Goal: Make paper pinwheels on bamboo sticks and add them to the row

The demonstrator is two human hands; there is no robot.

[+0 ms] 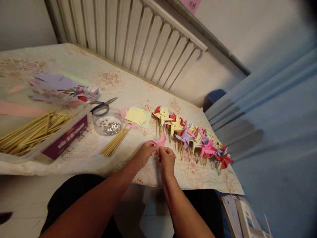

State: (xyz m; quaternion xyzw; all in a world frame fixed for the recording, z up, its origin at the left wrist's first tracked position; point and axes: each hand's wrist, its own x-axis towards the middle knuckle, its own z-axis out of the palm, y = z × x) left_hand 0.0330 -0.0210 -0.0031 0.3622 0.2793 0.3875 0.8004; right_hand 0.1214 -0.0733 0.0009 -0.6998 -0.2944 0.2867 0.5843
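Observation:
A partly folded pink paper pinwheel (161,141) is held above the near edge of the table. My left hand (145,154) pinches it from the left, thumb on top. On its lower right side, the curled fingers of my right hand (167,159) are closed at the paper; their tips are partly hidden. Just right of my hands stand several finished paper pinwheels (186,137) on sticks, in yellow, red, purple and pink. Beyond my left hand lie a bundle of thin wooden sticks (116,142) and a stack of pale yellow paper squares (136,115).
A round clear dish (108,127) holds small shiny pins. Scissors (101,106) lie behind it, close to a small white box (91,91). On the left stands a plastic bin (81,110) of sticks. A radiator (138,39) and a blue curtain (277,132) border the table.

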